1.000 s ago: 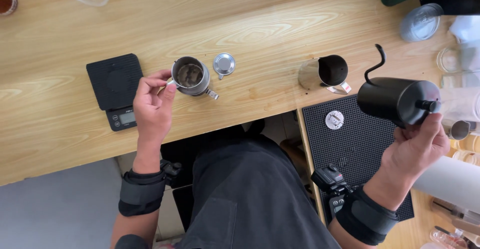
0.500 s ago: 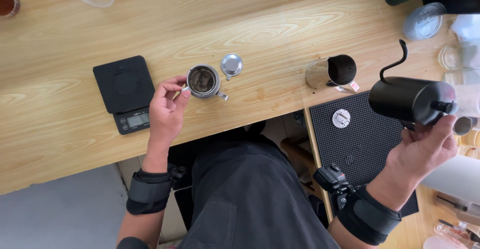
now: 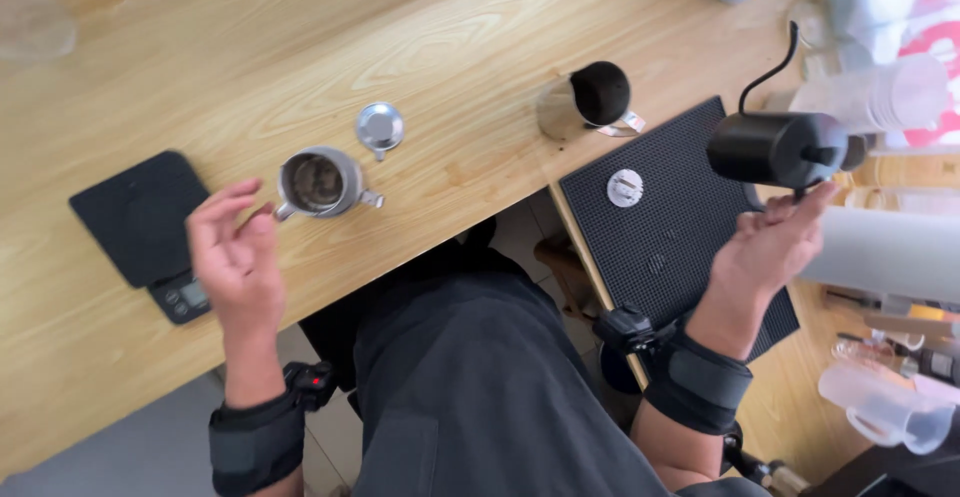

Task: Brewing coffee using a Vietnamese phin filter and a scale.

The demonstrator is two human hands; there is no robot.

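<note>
Seen from the head camera, the left hand [image 3: 235, 262] hangs at the lower left of the frame just in front of the counter [image 3: 200, 47] edge, its grip loose and wide, fingers curled around nothing; it sits just beside the small handle of a metal filter cup [image 3: 318, 183], near it but not touching. That cup stands upright left of centre with dark wet grounds showing inside, its mouth uncovered. Its small round metal lid [image 3: 380, 127] lies separately just above and to the right of it, apart from the cup, which leaves the grounds exposed from above. A flat black digital scale [image 3: 140, 219] lies at the far left under the hand's line of reach, with nothing standing on it. At the right of the frame the right hand [image 3: 770, 252] holds a black gooseneck kettle [image 3: 775, 147] by its handle side, grip closed about it from below; the kettle is carried in the air over the black rubber bar mat [image 3: 670, 237], body roughly level and thin spout curving up, so nothing pours. A small steel pitcher [image 3: 585, 102] with a dark inside rests near the mat's upper left corner. A round white disc [image 3: 625, 187] lies on the mat. Clear plastic cups [image 3: 870, 97] lie stacked at the upper right.
</note>
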